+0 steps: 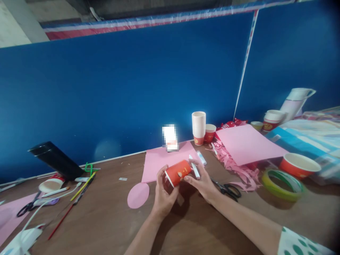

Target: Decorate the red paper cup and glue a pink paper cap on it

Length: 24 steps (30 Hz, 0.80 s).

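Note:
A red paper cup lies tilted on its side above the table, its white rim toward the lower left. The fingers and thumb of my left hand are wrapped around the rim end. My right hand is closed on a white marker that points up and away, while its thumb touches the cup near the base. Just left of my left hand a pink paper oval lies flat. Beyond the cup is a pink paper sheet, and a glue stick rests by its right edge.
Right of my arm lie black scissors, pink paper strips, green-yellow tape and a red paper bowl. Stacked white cups stand behind. At left are a black container, pens, scissors and a white cable.

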Tool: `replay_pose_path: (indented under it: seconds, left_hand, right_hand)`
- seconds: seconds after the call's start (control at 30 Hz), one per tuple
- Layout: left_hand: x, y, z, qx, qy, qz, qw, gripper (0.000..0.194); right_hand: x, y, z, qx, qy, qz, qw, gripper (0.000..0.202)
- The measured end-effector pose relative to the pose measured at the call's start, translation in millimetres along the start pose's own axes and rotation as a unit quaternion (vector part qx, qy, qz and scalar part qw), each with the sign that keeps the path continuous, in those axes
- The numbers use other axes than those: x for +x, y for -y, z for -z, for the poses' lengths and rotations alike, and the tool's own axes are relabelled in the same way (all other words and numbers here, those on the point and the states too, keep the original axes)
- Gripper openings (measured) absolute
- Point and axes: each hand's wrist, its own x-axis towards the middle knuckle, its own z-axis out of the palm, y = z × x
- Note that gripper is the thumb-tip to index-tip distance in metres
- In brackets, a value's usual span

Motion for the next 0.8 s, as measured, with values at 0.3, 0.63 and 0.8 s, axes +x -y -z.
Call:
replay_pose_path:
  seconds: [0.3, 0.63, 0.8]
  left_hand:
    - [-1.5, 11.8, 6.7, 0.235, -0.013, -0.152, 0.960, 0.079]
    - [1.1, 9.6, 2.1, 0.267, -0.027, -0.102, 0.958, 0.066]
    - [-2.0, 10.4, -1.4, 0.192, -0.026, 0.003, 0.981, 0.066]
  right_hand:
    - [1.2, -5.5, 4.4, 0.033, 0.012, 0.000, 0.999, 0.061]
    - [0.3, 1.7, -0.9, 0.083, -0.003, 0.000, 0.997, 0.057]
    - [-0.5, 5.9, -2.6, 0.062, -0.018, -0.011, 0.998, 0.056]
